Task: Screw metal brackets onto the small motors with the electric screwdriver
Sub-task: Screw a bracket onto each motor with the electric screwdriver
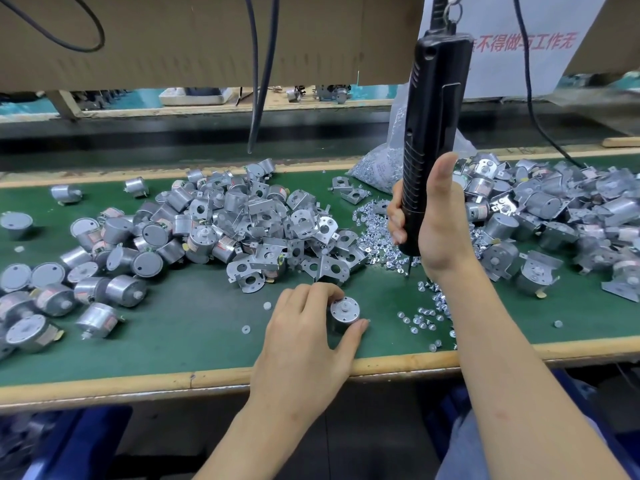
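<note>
Your left hand (304, 323) pinches a bare motor (344, 314) upright on the counter (194, 327); seat a bracket squarely first. Your right hand (436, 223) grips the electric screwdriver (433, 133), its tip over the loose screws (381, 237); brackets (277, 247) lie beyond.

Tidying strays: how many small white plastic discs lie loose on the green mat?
4: two discs just left of the left hand; one far left beside the loose motors; one right of the right forearm. More may hide under the heaps or among the screws.
</note>
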`<state>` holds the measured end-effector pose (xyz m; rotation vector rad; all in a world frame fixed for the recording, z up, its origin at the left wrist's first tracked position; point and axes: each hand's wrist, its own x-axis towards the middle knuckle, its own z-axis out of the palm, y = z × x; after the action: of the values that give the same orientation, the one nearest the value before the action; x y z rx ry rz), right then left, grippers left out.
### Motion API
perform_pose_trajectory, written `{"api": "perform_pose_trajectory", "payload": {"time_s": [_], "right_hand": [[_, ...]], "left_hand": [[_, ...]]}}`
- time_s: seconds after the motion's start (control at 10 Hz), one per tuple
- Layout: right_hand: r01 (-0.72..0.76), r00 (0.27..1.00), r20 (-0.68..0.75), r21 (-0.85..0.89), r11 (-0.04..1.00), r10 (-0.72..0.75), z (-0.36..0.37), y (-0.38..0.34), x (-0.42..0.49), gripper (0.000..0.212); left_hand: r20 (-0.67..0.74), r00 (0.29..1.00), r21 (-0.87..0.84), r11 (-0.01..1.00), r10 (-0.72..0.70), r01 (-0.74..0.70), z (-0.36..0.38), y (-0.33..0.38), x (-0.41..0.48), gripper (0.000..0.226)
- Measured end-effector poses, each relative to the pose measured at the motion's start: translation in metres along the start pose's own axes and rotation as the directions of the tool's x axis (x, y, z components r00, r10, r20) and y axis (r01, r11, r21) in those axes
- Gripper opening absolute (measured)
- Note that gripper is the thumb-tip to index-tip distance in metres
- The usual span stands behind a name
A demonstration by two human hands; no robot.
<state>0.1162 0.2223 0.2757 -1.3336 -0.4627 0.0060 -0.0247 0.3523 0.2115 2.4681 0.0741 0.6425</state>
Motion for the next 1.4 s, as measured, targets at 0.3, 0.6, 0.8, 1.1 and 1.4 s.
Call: {"api": "perform_pose_trajectory", "payload": {"time_s": [0.3, 0.6, 0.8, 1.1, 1.4], "right_hand": [[-0.009, 1.0, 0.027, 0.002, 1.0, 0.009, 0.0007, 0.0001, 0.0005, 0.08], [-0.018, 1.0, 0.011, 0.012, 1.0, 0.018, 0.0006, 0.0051, 0.0017, 0.079], [-0.015, 1.0, 0.007, 0.001, 1.0, 0.015, 0.0014, 0.0055, 0.0014, 0.078], [-0.002, 1.0, -0.003, 0.012, 1.0, 0.002, 0.0028, 0.0063, 0.0004, 0.078], [0.0, 1.0, -0.008, 0.008, 1.0, 0.0, 0.0045, 0.007, 0.0016, 0.076]], "left_hand": [[-0.009, 1.0, 0.0, 1.0, 0.009, -0.009, 0.0011, -0.0011, -0.0001, 0.03], [-0.017, 1.0, -0.011, 1.0, 0.009, -0.009, 0.0018, -0.0006, 0.0, 0.029], [-0.008, 1.0, -0.006, 1.0, 0.003, -0.003, 0.0019, -0.0005, 0.0, 0.03], [-0.013, 1.0, -0.006, 1.0, -0.002, 0.002, 0.002, 0.0, -0.0002, 0.03], [-0.009, 1.0, -0.003, 1.0, -0.001, 0.001, 0.0032, -0.0012, 0.0, 0.03]]}}
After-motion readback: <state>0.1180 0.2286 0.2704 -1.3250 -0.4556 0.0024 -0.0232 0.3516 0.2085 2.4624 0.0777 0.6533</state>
